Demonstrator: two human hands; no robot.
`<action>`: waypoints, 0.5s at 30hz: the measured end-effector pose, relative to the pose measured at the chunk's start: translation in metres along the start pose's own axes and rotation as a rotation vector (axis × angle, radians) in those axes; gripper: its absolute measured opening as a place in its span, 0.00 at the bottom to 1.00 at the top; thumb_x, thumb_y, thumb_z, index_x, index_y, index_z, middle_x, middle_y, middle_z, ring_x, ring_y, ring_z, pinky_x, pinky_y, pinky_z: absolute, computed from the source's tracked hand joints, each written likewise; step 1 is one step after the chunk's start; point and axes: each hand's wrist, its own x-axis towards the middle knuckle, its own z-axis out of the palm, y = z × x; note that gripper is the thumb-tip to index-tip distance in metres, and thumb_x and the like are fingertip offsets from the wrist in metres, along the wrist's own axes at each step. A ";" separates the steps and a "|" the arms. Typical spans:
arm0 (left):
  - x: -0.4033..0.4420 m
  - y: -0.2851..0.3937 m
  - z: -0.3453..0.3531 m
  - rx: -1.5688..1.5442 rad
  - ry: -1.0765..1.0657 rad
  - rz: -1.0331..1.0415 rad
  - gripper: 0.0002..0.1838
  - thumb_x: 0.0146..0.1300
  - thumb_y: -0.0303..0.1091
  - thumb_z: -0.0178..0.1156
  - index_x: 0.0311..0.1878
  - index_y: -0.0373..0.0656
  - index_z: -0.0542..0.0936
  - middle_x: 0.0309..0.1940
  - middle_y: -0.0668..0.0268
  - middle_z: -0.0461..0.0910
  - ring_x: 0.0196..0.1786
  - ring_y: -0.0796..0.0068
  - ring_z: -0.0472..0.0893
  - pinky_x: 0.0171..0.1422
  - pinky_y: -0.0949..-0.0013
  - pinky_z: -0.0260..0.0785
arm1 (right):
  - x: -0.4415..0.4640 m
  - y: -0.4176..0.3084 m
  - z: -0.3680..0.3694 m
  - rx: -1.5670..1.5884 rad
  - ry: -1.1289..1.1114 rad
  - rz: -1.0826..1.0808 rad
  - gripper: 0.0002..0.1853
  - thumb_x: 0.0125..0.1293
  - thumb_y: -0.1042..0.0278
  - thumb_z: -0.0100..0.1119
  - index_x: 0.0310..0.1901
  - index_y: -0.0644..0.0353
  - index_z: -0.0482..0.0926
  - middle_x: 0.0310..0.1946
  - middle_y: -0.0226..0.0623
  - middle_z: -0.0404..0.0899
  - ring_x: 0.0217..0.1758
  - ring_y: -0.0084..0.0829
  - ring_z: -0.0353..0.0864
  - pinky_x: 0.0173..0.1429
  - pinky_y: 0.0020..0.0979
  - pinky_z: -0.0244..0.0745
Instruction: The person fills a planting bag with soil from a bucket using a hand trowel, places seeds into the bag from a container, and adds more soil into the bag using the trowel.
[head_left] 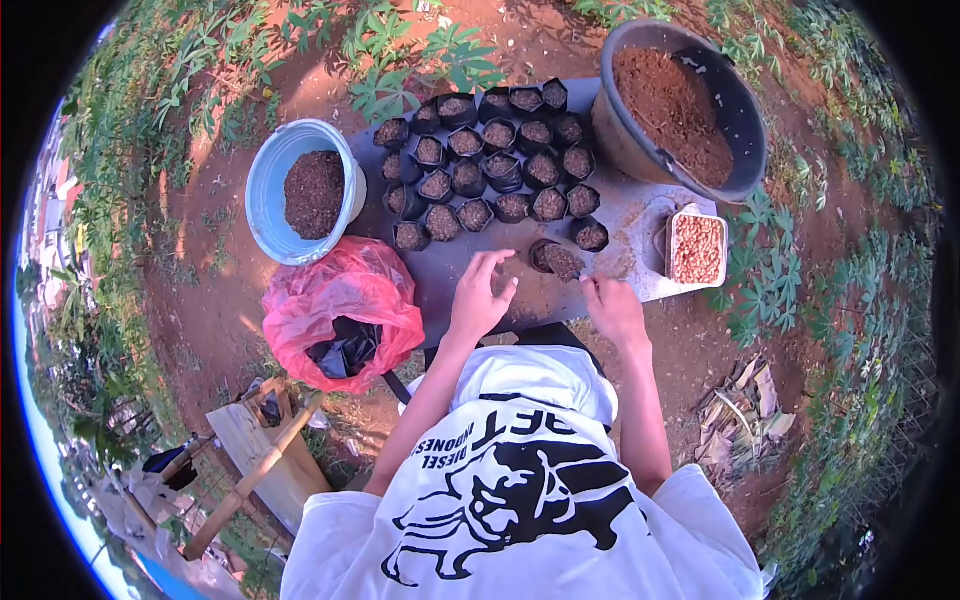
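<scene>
My right hand (pixel 613 308) is closed on the handle of a small trowel whose blade (pixel 566 265) is heaped with dark soil. The loaded blade is at a black plastic planting bag (pixel 540 254) near the table's front edge; how much of that bag is filled cannot be made out. To the left of it, my left hand (pixel 482 296) is held over the table with its thumb and fingers apart and nothing in them. Just beyond both hands, several soil-filled black planting bags (pixel 465 142) stand upright in close rows.
A large dark tub (pixel 612 120) of reddish-brown soil stands back right. Near it sits a square container of seeds (pixel 697 250). On the left are a light-blue bucket (pixel 262 200) with dark soil and a red plastic bag (pixel 340 285) holding black plastic. The grey table (pixel 440 285) carries scattered soil.
</scene>
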 end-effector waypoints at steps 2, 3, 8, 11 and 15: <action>0.008 -0.008 0.026 0.035 -0.039 -0.010 0.33 0.58 0.29 0.73 0.68 0.48 0.75 0.53 0.59 0.79 0.42 0.63 0.82 0.48 0.62 0.79 | 0.010 0.012 -0.008 -0.055 -0.045 -0.042 0.22 0.76 0.49 0.49 0.45 0.58 0.87 0.37 0.59 0.86 0.46 0.60 0.86 0.54 0.56 0.80; 0.010 -0.012 0.036 0.066 -0.056 -0.026 0.36 0.57 0.30 0.74 0.70 0.49 0.74 0.55 0.59 0.79 0.43 0.62 0.82 0.49 0.61 0.79 | 0.014 0.017 -0.011 -0.084 -0.069 -0.064 0.22 0.76 0.49 0.50 0.45 0.58 0.87 0.37 0.59 0.86 0.46 0.60 0.86 0.55 0.55 0.80; 0.020 -0.023 0.067 0.112 -0.080 -0.103 0.43 0.53 0.29 0.78 0.74 0.50 0.71 0.58 0.57 0.78 0.46 0.59 0.83 0.53 0.58 0.79 | 0.040 0.032 -0.017 -0.203 -0.152 -0.160 0.23 0.75 0.49 0.52 0.43 0.62 0.87 0.39 0.59 0.86 0.47 0.59 0.86 0.56 0.54 0.80; 0.020 -0.027 0.077 0.120 -0.023 -0.114 0.42 0.52 0.28 0.78 0.72 0.49 0.73 0.57 0.57 0.79 0.44 0.58 0.84 0.53 0.59 0.79 | 0.045 0.033 -0.021 -0.250 -0.178 -0.225 0.24 0.74 0.49 0.52 0.43 0.63 0.88 0.42 0.58 0.87 0.49 0.58 0.87 0.57 0.53 0.81; 0.019 -0.027 0.081 0.138 0.013 -0.113 0.39 0.52 0.29 0.78 0.70 0.48 0.76 0.54 0.58 0.79 0.42 0.59 0.84 0.53 0.58 0.79 | 0.047 0.012 -0.032 -0.293 -0.253 -0.223 0.23 0.74 0.49 0.53 0.44 0.62 0.88 0.44 0.59 0.86 0.51 0.58 0.86 0.58 0.53 0.81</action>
